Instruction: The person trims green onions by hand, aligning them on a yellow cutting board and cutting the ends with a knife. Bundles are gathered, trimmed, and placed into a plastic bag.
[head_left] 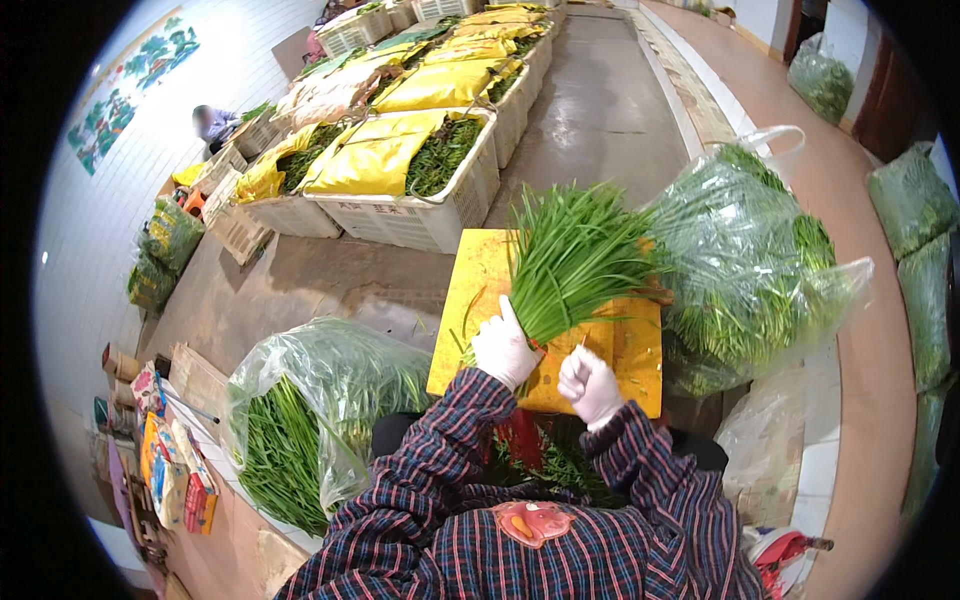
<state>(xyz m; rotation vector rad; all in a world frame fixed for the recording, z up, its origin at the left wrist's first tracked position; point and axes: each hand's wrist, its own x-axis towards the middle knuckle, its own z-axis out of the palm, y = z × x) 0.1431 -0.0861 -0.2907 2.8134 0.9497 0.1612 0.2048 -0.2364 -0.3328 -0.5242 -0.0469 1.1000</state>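
My left hand (506,346), in a white glove, is wrapped round the lower end of a bunch of green chives (580,262). The long leaves fan out away from me over a yellow board (468,275). Beside the left fingers, a small orange-red band (537,347) shows at the base of the bunch. My right hand (590,388), gloved too, is closed just right of the stems and apart from them. A thin strand seems to stick up from its fingertips; what they pinch is too small to tell. Loose leaf bits lie on the board.
A clear bag of greens (280,450) lies at the left, and a larger one (740,270) stands against the board's right. White crates (400,222) of greens under yellow sheets fill the far side. More bags (915,205) line the right wall. Another person (212,124) is at far left.
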